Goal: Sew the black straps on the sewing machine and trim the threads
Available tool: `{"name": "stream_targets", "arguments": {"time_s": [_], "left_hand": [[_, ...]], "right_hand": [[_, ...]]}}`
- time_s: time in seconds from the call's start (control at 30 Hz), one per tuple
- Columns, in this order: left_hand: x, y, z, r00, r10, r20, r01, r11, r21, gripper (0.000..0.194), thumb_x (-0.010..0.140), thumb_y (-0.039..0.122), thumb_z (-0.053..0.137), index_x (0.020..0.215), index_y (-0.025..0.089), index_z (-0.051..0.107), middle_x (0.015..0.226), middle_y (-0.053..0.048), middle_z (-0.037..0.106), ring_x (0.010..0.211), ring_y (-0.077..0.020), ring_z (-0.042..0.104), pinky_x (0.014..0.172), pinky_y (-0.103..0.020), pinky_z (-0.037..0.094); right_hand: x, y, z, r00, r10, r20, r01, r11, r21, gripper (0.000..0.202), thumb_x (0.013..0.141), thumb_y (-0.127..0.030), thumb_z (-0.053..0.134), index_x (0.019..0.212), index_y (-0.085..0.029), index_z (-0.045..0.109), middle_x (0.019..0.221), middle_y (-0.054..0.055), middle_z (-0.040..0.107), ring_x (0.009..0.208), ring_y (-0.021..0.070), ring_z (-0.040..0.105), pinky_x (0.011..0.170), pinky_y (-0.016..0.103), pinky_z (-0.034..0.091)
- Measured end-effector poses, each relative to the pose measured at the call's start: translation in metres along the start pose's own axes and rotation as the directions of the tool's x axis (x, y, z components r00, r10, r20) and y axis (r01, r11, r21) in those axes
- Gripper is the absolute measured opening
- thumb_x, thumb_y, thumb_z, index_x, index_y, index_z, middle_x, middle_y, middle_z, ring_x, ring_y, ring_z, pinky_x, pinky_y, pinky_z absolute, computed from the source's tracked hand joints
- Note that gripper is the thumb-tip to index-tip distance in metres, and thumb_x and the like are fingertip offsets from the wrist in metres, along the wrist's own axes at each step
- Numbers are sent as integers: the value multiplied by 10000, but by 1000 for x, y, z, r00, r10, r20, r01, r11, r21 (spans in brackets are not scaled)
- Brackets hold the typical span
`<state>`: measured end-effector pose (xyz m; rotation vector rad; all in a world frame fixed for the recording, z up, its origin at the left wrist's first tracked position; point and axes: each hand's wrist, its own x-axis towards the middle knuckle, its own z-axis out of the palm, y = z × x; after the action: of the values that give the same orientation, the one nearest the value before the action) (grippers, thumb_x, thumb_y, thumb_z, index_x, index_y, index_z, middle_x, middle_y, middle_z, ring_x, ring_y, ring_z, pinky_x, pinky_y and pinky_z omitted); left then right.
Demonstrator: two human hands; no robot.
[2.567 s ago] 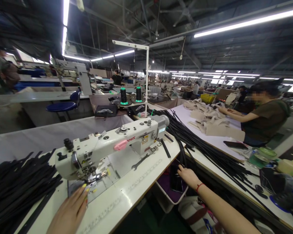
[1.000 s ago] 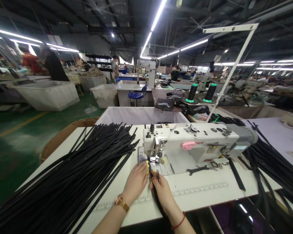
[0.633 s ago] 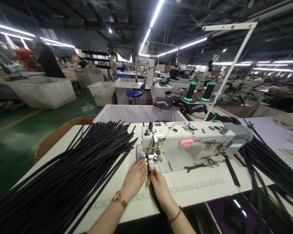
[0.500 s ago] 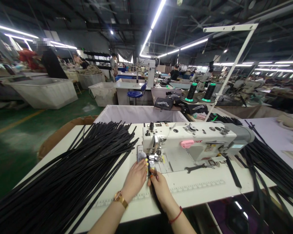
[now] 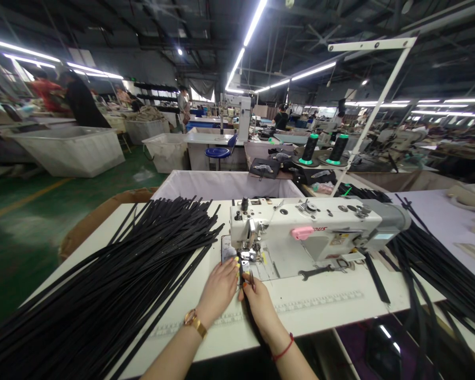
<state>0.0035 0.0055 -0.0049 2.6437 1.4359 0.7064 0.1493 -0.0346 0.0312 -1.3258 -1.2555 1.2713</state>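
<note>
Pointing lengthwise away, toward sewing machine [image 5: 279, 232]: black strap [image 5: 252, 322] in right hand [image 5: 262, 305].

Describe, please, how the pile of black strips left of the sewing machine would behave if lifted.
The pile of black strips would probably flex, since many strips curve along their length. It may slide apart, as no tie shows around it. Strips could also catch on each other, because several cross.
</note>
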Motion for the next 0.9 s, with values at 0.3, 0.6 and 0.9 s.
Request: {"name": "stream_targets", "arguments": {"time_s": [0.3, 0.6, 0.9], "left_hand": [[2, 3, -3, 1000, -11, -1, 11, 1000, 6, 383, 897, 120, 441, 1264, 148, 547, 1373, -102, 533, 1295, -257, 453, 1078, -485, 378], [2, 4, -3, 1000, -27, -8, 27, 1000, -7, 408, 901, 127, 438, 1300, 156, 513, 1382, -104, 524, 1303, -252, 446, 1082, -487, 374], [-2, 7, -3, 999, -30, -31, 29, 999, -29, 393, 914, 134, 435, 1297, 171, 518, 1386, -94, 522, 1307, -253, 441, 1084, -501, 361]], "right_hand": [[2, 7, 0, 999, 31, -16, -30, 1000, 6, 389, 856, -254, 442, 1180, -70, 553, 620, -4, 607, 688, 194, 575, 764, 328, 436], [-7, 0, -5, 1000, -8, -17, 9, 1000, 30, 344, 867, -267, 457, 1154, -131, 589, 631, 1, 656, 733, 198, 594, 813, 325, 413], [-27, 8, -16, 998, 12, 61, -10, 999, -42, 457, 883, -369, 463, 1238, -91, 541, 545, -2, 640, 600, 189, 591, 724, 314, 447]]}}
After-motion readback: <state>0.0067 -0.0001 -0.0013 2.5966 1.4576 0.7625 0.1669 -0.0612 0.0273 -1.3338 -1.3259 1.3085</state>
